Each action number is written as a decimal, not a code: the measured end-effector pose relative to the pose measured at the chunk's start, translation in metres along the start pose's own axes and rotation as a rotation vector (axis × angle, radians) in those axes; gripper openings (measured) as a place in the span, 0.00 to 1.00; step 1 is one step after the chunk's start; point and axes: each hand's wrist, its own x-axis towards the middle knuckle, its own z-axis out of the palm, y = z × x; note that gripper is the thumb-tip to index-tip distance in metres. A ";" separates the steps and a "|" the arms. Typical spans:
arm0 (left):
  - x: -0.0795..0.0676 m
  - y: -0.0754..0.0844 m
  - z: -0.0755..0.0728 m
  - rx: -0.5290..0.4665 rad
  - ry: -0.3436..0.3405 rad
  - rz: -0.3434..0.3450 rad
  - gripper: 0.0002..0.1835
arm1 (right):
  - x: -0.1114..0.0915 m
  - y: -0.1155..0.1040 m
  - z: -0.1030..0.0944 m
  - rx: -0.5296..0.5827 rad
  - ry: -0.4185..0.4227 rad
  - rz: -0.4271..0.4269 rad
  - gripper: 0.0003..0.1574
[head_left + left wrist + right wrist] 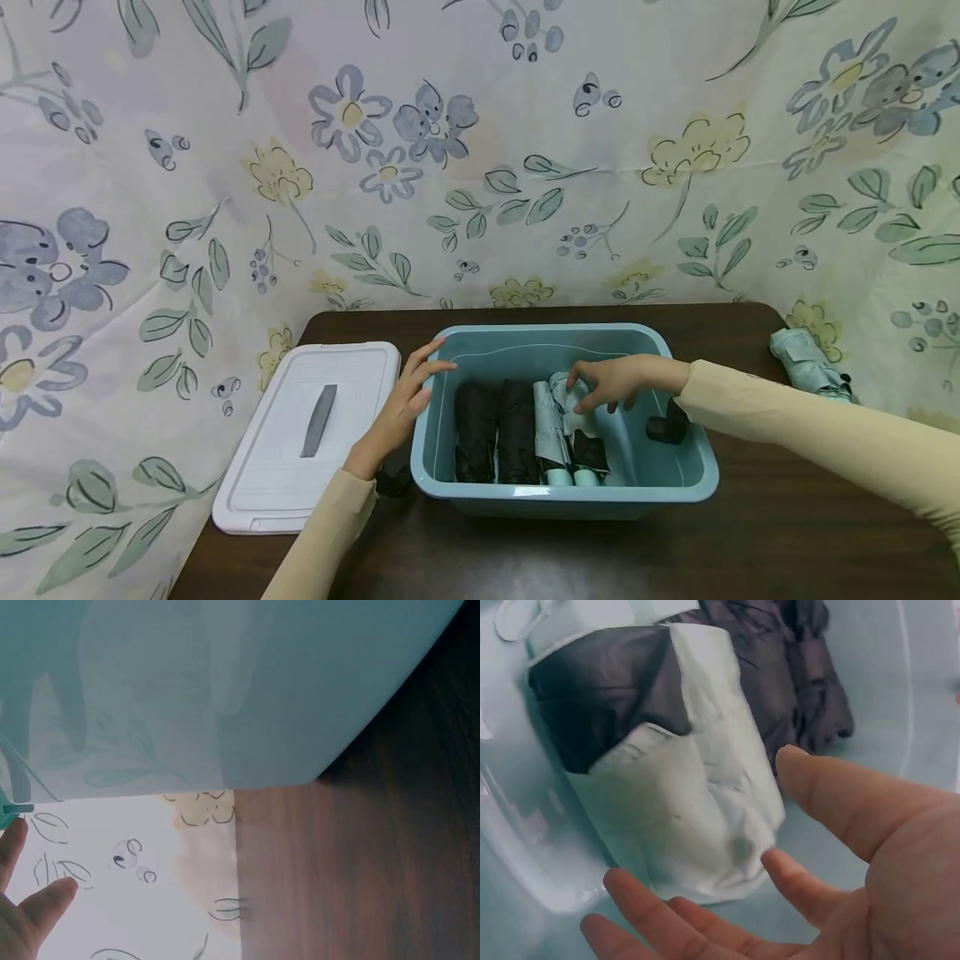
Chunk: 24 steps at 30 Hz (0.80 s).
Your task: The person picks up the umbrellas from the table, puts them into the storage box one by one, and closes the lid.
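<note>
A blue-green plastic bin (555,492) holds two black folded umbrellas (476,429) and two pale blue ones (551,425), side by side in its left and middle part. My right hand (618,382) is inside the bin over the far end of the rightmost pale umbrella. In the right wrist view its fingers are spread around the end of that umbrella (682,810), with a gap between thumb and fingers. My left hand (402,406) is at the bin's left rim, fingers extended; the left wrist view shows its fingertips (60,892) beside the bin wall (187,690).
A white lid (262,467) with a grey handle (318,421) lies left of the bin. Another pale blue folded umbrella (813,362) is at the table's right back edge. The dark wooden table (540,558) backs onto a flower-patterned cloth (480,108).
</note>
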 end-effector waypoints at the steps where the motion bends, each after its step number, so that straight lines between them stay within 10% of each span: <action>1: 0.001 0.004 -0.001 -0.001 -0.002 -0.003 0.26 | -0.001 0.000 -0.002 -0.010 0.000 -0.006 0.30; 24: 0.001 0.008 -0.001 0.001 0.003 -0.033 0.26 | -0.053 0.007 -0.040 -0.098 0.079 -0.248 0.32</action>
